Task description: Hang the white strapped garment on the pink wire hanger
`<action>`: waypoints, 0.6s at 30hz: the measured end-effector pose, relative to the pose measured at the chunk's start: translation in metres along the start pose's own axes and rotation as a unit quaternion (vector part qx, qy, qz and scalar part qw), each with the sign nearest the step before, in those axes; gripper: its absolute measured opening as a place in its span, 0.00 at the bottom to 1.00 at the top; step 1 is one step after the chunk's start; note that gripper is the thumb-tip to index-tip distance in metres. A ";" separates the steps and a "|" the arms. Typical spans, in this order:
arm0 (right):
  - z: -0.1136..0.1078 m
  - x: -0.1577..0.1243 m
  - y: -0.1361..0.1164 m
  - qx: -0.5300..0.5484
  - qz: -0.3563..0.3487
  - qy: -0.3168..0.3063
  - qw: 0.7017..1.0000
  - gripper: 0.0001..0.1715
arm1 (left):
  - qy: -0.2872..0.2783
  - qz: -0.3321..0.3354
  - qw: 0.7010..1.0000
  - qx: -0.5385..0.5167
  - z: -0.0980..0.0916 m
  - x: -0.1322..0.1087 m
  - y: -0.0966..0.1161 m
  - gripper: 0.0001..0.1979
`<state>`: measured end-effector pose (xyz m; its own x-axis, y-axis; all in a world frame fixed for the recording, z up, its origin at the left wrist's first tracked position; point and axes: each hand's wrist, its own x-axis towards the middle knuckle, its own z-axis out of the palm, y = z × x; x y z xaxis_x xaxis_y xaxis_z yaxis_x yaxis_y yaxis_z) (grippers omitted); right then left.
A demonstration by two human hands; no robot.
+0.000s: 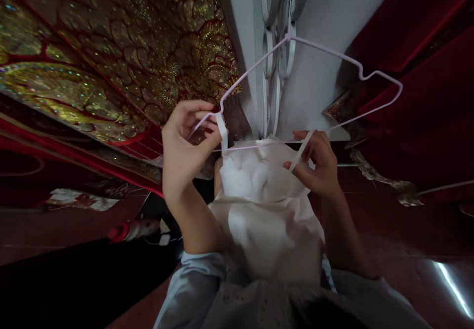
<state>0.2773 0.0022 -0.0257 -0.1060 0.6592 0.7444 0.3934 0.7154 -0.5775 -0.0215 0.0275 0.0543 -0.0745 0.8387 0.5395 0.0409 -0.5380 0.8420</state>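
A pale pink clothes hanger (259, 63) hangs by its hook in front of me. Below it is a white dress (266, 220) with two thin straps. The left strap (222, 131) loops over the hanger near the notch of its left arm. There my left hand (185, 143) is closed, its thumb against the strap and its fingers behind the hanger's end. My right hand (320, 163) has the other strap (301, 151) stretched between thumb and fingers, close to the hanger's bottom bar and below its right arm.
Gold sequined red garments (148, 37) hang close on the left. Dark red cloth (414, 87) hangs on the right. Behind the hanger is a grey-white panel with a chain of metal rings (269, 52). A red-capped bottle (129, 231) lies at lower left beside a white plug (164, 240).
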 end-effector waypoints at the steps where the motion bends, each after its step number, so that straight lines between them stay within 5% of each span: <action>1: -0.001 0.000 0.000 -0.003 0.004 -0.001 1.000 0.33 | 0.043 -0.011 0.998 -0.034 0.001 -0.005 -0.008 0.21; 4: 0.001 0.000 -0.001 -0.004 0.009 -0.003 1.000 0.32 | 0.162 -0.071 0.967 -0.183 0.015 -0.026 -0.029 0.18; 6: 0.005 0.001 -0.004 0.000 0.008 -0.010 1.000 0.33 | 0.187 -0.120 0.946 -0.238 0.031 -0.043 -0.038 0.19; 11: 0.006 0.002 -0.007 -0.040 0.018 -0.005 0.999 0.34 | 0.240 -0.101 0.948 -0.186 0.067 -0.065 -0.039 0.21; 15: -0.026 0.003 0.021 -0.078 0.022 0.145 0.986 0.33 | 0.238 -0.065 0.956 -0.158 0.059 -0.058 -0.033 0.20; 18: -0.063 0.008 0.052 -0.066 0.090 0.277 0.954 0.31 | 0.238 -0.051 0.958 -0.151 0.046 -0.049 -0.030 0.17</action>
<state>0.3548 0.0299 -0.0285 0.4590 0.5195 0.7207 0.4742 0.5427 -0.6932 0.0271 0.0066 0.0029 -0.5125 0.7927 0.3300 -0.2757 -0.5159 0.8111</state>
